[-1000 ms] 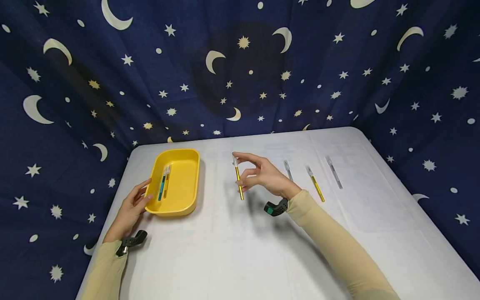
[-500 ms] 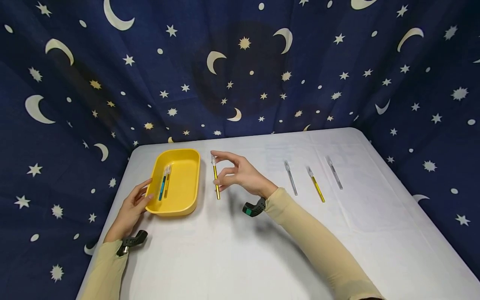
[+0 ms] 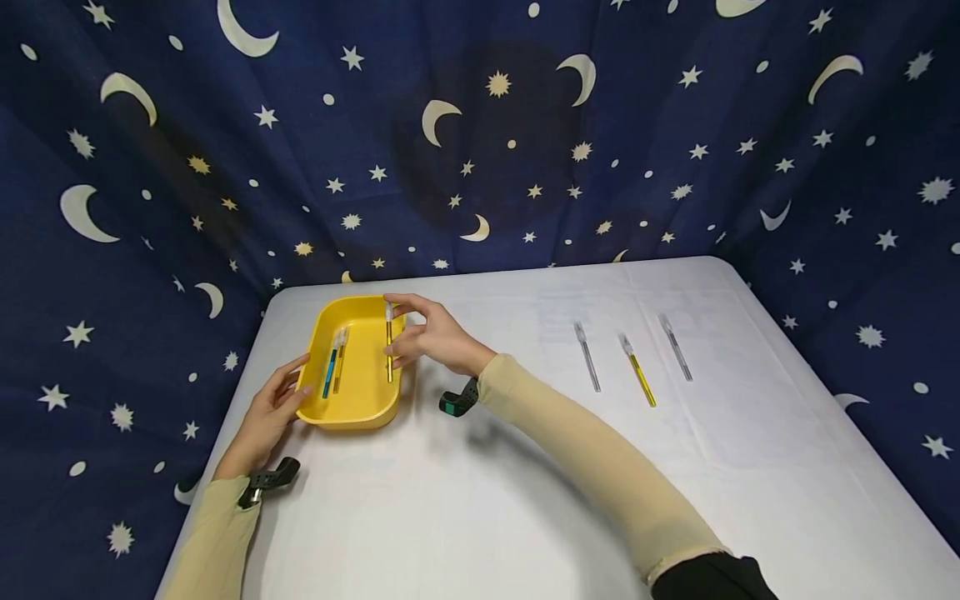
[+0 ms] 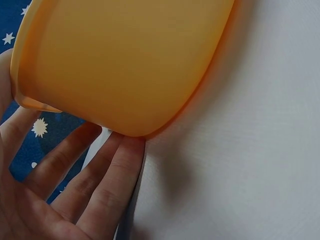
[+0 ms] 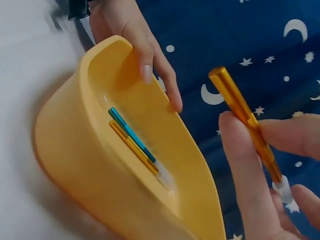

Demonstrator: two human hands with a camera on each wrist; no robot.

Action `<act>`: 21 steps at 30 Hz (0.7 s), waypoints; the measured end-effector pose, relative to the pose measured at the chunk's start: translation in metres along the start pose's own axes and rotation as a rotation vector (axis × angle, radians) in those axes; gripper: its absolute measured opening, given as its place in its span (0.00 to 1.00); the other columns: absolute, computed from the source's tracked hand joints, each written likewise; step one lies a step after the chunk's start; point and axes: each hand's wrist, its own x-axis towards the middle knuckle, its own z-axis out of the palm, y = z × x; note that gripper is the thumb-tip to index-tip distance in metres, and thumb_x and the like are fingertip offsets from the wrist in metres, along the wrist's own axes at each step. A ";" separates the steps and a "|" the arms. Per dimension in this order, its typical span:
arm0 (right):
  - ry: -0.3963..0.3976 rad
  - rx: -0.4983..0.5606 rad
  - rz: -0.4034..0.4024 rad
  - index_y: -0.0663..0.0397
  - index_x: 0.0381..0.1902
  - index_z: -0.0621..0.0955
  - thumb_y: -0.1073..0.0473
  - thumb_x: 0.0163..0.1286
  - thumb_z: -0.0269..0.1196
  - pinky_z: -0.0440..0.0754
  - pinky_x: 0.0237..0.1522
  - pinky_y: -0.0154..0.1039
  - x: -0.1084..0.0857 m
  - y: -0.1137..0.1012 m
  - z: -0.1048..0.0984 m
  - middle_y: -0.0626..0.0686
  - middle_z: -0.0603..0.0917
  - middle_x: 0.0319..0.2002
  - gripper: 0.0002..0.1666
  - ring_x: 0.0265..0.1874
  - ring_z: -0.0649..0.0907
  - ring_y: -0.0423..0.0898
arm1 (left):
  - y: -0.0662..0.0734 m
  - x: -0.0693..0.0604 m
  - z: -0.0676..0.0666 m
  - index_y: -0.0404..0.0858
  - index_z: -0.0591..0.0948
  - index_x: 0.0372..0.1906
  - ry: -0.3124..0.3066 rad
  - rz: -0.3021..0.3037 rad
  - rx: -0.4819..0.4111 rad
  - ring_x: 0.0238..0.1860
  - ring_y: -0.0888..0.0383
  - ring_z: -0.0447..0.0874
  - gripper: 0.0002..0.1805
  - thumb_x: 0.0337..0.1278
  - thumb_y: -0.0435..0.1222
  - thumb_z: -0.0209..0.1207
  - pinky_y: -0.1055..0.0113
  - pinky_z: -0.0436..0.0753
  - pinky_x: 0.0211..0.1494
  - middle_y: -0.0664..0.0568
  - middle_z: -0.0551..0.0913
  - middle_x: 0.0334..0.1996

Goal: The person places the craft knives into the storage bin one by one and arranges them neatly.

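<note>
My right hand (image 3: 444, 339) pinches a gold craft knife (image 3: 389, 329) with a clear cap, holding it near upright over the right side of a yellow tray (image 3: 367, 407). In the right wrist view the knife's knurled collar (image 5: 251, 121) shows between thumb and fingers, cap end downward there. My left hand (image 3: 266, 417) grips the tray's left wall, thumb over the rim and fingers against the outside. Inside the tray a blue craft knife (image 3: 329, 375) and another gold craft knife (image 3: 340, 367) lie side by side, caps toward the far end.
To the right on the white table (image 3: 480, 517) lie a silver craft knife (image 3: 588, 360), a yellow craft knife (image 3: 639, 375) and a second silver craft knife (image 3: 677, 350), spaced apart. A dark blue curtain (image 3: 495, 192) with moons and stars surrounds the table's back and sides.
My right hand has carried the gold craft knife leftward from mid-table to over the tray. The left hand and the tray stay in place; the view has shifted slightly.
</note>
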 end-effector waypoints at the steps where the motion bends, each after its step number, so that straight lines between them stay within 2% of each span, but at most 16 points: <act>1: 0.012 0.006 0.011 0.48 0.84 0.69 0.80 0.67 0.70 0.89 0.52 0.63 0.005 0.001 0.003 0.60 0.70 0.70 0.52 0.42 0.91 0.58 | 0.000 0.000 0.000 0.46 0.58 0.89 0.003 -0.002 0.002 0.60 0.62 0.76 0.37 0.87 0.41 0.57 0.75 0.85 0.52 0.32 0.65 0.79; 4: 0.043 0.025 0.040 0.49 0.83 0.69 0.82 0.66 0.71 0.90 0.50 0.62 0.020 0.004 0.015 0.57 0.72 0.66 0.52 0.42 0.91 0.59 | 0.001 -0.001 0.000 0.46 0.59 0.89 0.010 -0.004 0.006 0.61 0.59 0.76 0.36 0.87 0.41 0.57 0.75 0.85 0.52 0.33 0.65 0.78; 10: 0.101 0.047 0.084 0.56 0.83 0.69 0.85 0.62 0.70 0.92 0.43 0.56 0.046 0.010 0.033 0.57 0.73 0.60 0.53 0.35 0.90 0.54 | 0.004 0.001 0.000 0.47 0.59 0.89 0.008 -0.006 0.018 0.68 0.46 0.72 0.36 0.87 0.43 0.57 0.76 0.84 0.54 0.32 0.64 0.79; 13: 0.119 0.047 0.095 0.59 0.84 0.68 0.86 0.62 0.70 0.93 0.40 0.53 0.057 0.015 0.038 0.57 0.73 0.59 0.54 0.32 0.88 0.54 | 0.006 0.002 0.000 0.47 0.60 0.89 0.010 -0.010 0.007 0.69 0.43 0.72 0.36 0.87 0.42 0.57 0.77 0.83 0.53 0.33 0.63 0.80; 15: 0.124 0.054 0.102 0.61 0.84 0.67 0.87 0.61 0.69 0.93 0.39 0.52 0.064 0.020 0.041 0.57 0.73 0.57 0.54 0.33 0.89 0.58 | 0.006 0.003 0.000 0.46 0.59 0.89 0.006 -0.012 -0.003 0.69 0.43 0.72 0.36 0.87 0.40 0.57 0.76 0.84 0.53 0.32 0.63 0.80; 19: 0.120 0.083 0.113 0.64 0.83 0.67 0.87 0.62 0.68 0.93 0.38 0.52 0.076 0.029 0.046 0.57 0.73 0.54 0.53 0.44 0.88 0.74 | 0.004 0.004 0.000 0.45 0.59 0.89 0.004 -0.025 -0.012 0.70 0.42 0.72 0.36 0.87 0.39 0.57 0.76 0.84 0.53 0.32 0.63 0.80; 21: 0.124 0.092 0.125 0.64 0.83 0.66 0.88 0.63 0.68 0.93 0.40 0.54 0.080 0.032 0.048 0.58 0.73 0.54 0.53 0.48 0.87 0.76 | 0.003 0.004 0.000 0.45 0.58 0.89 0.002 -0.034 -0.016 0.71 0.40 0.71 0.36 0.87 0.38 0.57 0.76 0.83 0.53 0.31 0.63 0.80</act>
